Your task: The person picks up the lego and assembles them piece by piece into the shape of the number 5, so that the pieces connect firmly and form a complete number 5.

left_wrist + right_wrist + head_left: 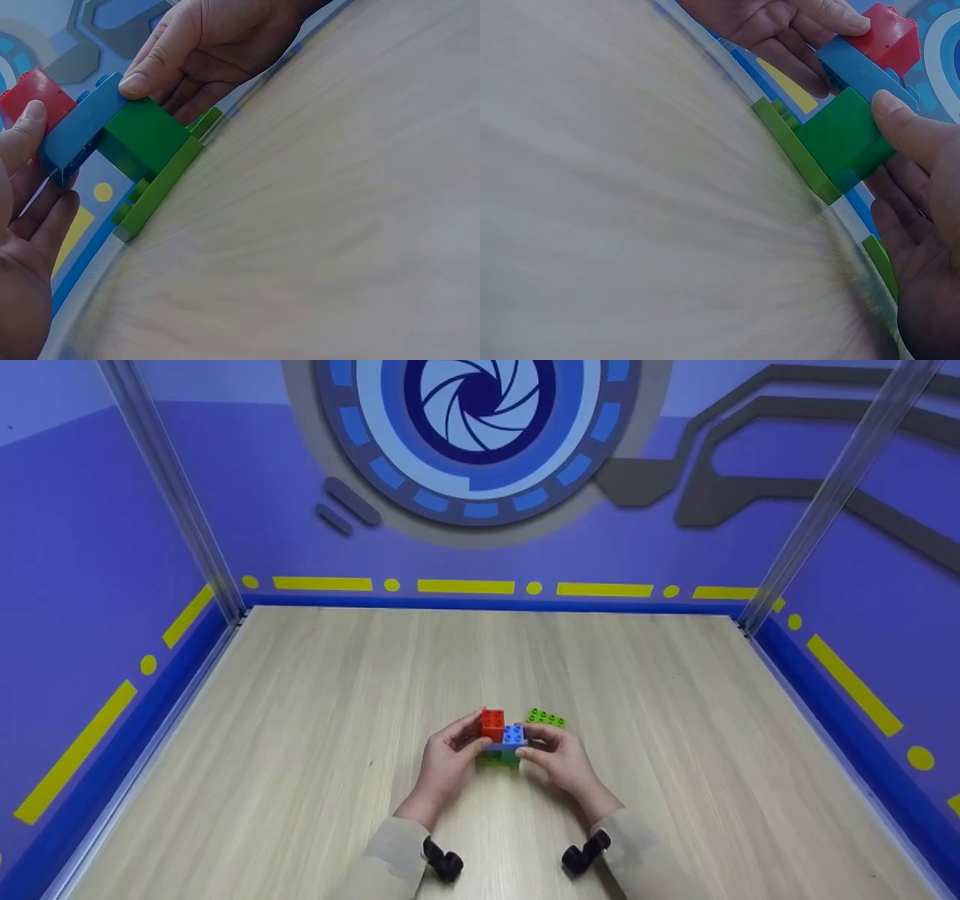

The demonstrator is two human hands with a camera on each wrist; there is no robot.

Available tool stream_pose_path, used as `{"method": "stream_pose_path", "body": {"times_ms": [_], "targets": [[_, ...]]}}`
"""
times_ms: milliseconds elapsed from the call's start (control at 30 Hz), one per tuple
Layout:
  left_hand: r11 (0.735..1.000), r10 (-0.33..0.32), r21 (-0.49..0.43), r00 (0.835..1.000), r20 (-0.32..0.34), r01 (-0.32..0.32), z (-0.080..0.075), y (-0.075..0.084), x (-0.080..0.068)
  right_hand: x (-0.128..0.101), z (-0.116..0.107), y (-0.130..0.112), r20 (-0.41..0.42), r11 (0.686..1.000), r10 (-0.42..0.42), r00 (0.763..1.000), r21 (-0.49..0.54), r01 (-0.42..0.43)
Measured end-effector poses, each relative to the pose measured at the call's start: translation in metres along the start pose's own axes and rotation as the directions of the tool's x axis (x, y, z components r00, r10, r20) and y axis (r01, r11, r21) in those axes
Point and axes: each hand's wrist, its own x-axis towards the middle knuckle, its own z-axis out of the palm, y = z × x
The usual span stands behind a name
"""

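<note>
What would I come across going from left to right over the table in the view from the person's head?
Left hand → red block → blue block → right hand. A loose light green piece lies just behind the right hand, so its place in the order is unclear.

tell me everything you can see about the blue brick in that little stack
The blue brick is a flat, studded plate of glossy plastic, lying level in the stack. It sits on a dark green brick, and a red brick stands on its left end. The left hand and right hand pinch the stack from either side.
</note>
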Motion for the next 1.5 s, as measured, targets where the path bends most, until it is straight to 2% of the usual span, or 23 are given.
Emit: {"method": "stream_pose_path", "body": {"times_ms": [367, 767, 1000, 1267, 1500], "targets": [[0.996, 0.015, -0.086, 1.0, -0.01, -0.016, -0.0002, 0.0003, 0.0, -0.0015, 0.0004, -0.0025, 0.013, 0.998, 0.007, 1.0, 0.055, -0.007], [0.989, 0.043, -0.14, 0.999, -0.018, -0.045, 0.0006, 0.0017, 0.0003, 0.0009, 0.0002, 0.0016, 0.008, 0.999, -0.004, 1.0, 0.04, 0.004], [0.991, 0.044, -0.127, 0.999, -0.029, -0.048, 0.0004, 0.0013, 0.0006, -0.0004, 0.0001, -0.0004, 0.014, 0.999, 0.008, 1.0, 0.052, -0.009], [0.989, 0.08, -0.119, 0.997, -0.023, -0.082, -0.0004, -0.0011, 0.0004, -0.0016, 0.0002, 0.0004, 0.02, 0.998, 0.002, 1.0, 0.065, -0.003], [0.989, 0.056, -0.132, 0.998, -0.029, -0.059, -0.0002, -0.0012, 0.0007, -0.0032, -0.0009, 0.0006, 0.01, 0.994, -0.07, 0.997, 0.081, 0.069]]}}
